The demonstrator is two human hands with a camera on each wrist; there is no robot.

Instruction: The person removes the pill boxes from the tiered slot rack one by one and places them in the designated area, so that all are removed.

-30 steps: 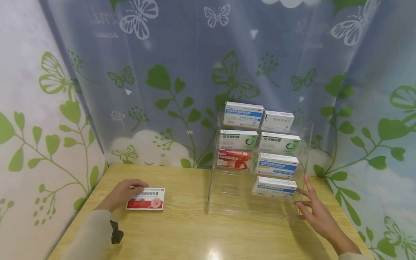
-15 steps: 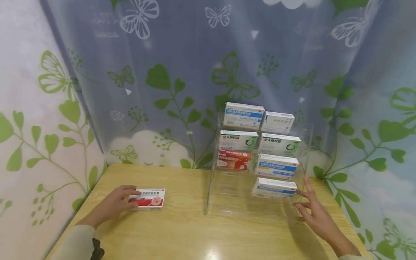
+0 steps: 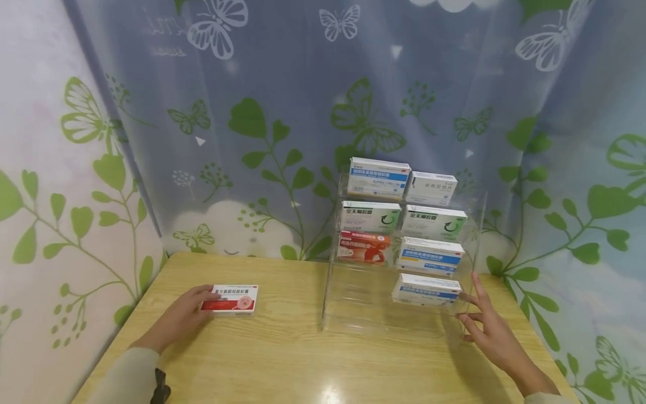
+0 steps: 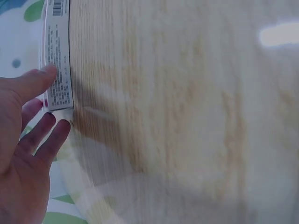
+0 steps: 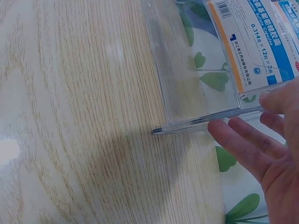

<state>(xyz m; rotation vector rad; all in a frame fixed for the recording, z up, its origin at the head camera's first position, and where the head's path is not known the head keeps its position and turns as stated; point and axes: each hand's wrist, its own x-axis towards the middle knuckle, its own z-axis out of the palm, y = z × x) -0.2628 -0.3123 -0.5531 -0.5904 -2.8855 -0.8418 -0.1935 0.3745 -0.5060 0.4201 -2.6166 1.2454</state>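
In the head view, my left hand (image 3: pixel 185 314) pinches the left end of a white-and-red medicine box (image 3: pixel 234 292) over the left part of the table. In the left wrist view, the thumb (image 4: pixel 39 81) lies on the box's printed narrow side (image 4: pixel 58 60), with other fingers below its end. A clear acrylic display rack (image 3: pixel 353 322) stands at the right. My right hand (image 3: pixel 492 334) touches its right side with fairly straight, spread fingers (image 5: pixel 240 144). Nearest to that hand is a blue-and-white medicine box (image 3: pixel 426 290) on the lowest occupied tier.
Several more medicine boxes stand on the rack: a red one (image 3: pixel 363 248), white-and-green ones (image 3: pixel 370 217) and blue-and-white ones (image 3: pixel 378 178) among them. The wooden table (image 3: pixel 282 359) meets a patterned fabric backdrop (image 3: pixel 282 129) behind and at both sides.
My left hand has shifted its hold to the left end of the red-and-white box, which has moved slightly away from me. The right hand and the rack have stayed in place.
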